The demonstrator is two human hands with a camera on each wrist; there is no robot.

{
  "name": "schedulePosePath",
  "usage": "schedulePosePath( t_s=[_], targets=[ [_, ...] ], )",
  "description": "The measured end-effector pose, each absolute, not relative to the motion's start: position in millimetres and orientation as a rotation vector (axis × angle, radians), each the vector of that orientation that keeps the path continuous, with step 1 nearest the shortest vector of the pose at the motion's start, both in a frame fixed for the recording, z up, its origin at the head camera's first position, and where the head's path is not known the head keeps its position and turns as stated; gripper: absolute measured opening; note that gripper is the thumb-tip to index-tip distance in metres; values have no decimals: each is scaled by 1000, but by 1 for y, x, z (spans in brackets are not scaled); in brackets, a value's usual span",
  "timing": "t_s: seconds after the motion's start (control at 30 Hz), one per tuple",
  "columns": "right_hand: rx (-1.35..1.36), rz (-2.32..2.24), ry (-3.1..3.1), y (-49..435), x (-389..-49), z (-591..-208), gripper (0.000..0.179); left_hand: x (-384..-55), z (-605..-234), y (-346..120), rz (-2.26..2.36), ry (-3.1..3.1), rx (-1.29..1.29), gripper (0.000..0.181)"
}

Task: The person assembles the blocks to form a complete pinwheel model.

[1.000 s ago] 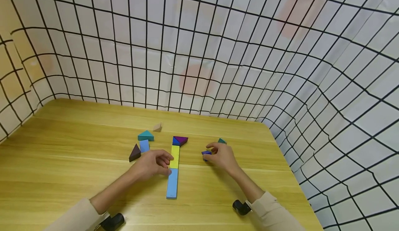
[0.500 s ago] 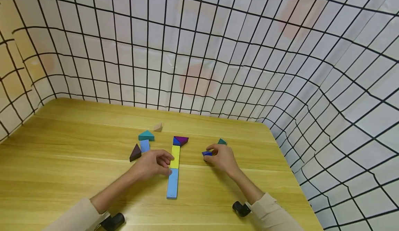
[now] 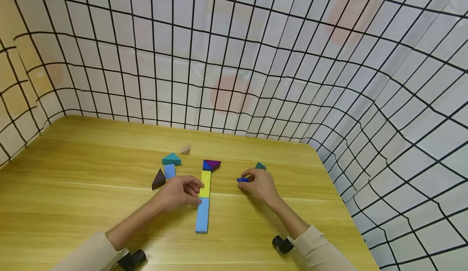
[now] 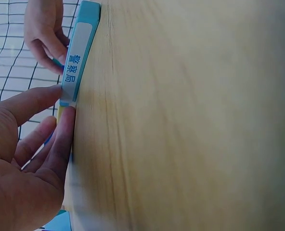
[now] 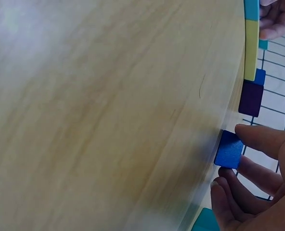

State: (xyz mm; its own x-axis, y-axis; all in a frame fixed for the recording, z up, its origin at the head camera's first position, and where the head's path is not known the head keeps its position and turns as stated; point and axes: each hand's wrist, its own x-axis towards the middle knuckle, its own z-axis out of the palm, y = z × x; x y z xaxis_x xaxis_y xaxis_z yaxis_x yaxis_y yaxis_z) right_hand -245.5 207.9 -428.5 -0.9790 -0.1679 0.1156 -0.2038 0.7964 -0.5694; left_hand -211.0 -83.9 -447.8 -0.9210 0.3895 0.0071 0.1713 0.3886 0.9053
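Observation:
On the wooden table, a light blue block [image 3: 202, 218] with a white lettered label on its side lines up end to end with a yellow block [image 3: 206, 183]. Beyond them, a small blue triangular block [image 3: 205, 166] meets a purple block [image 3: 213, 164]. My left hand [image 3: 177, 193] rests its thumb and fingertips against the row's left side, near the light blue and yellow joint. To the right, my right hand [image 3: 261, 185] pinches a dark blue block [image 5: 229, 150] between thumb and fingers, close over the table.
Left of the row are a teal triangular block [image 3: 171, 159], a small light blue block [image 3: 170, 171], a dark brown-purple triangular block [image 3: 159, 179] and a tan block [image 3: 185, 149]. A green block [image 3: 261, 165] lies just behind my right hand. Grid-patterned cloth [image 3: 183, 72] walls the table's back and sides.
The dark blue block has turned slightly in my right hand's fingers. My left hand stays in place against the row.

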Motion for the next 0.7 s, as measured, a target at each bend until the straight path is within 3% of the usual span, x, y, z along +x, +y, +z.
schedulePosePath(
  t_s=[0.7],
  targets=[
    [278,996,-2908,203,-249,-429,14,-211,-448,-84,1554,2428,494,40]
  ],
)
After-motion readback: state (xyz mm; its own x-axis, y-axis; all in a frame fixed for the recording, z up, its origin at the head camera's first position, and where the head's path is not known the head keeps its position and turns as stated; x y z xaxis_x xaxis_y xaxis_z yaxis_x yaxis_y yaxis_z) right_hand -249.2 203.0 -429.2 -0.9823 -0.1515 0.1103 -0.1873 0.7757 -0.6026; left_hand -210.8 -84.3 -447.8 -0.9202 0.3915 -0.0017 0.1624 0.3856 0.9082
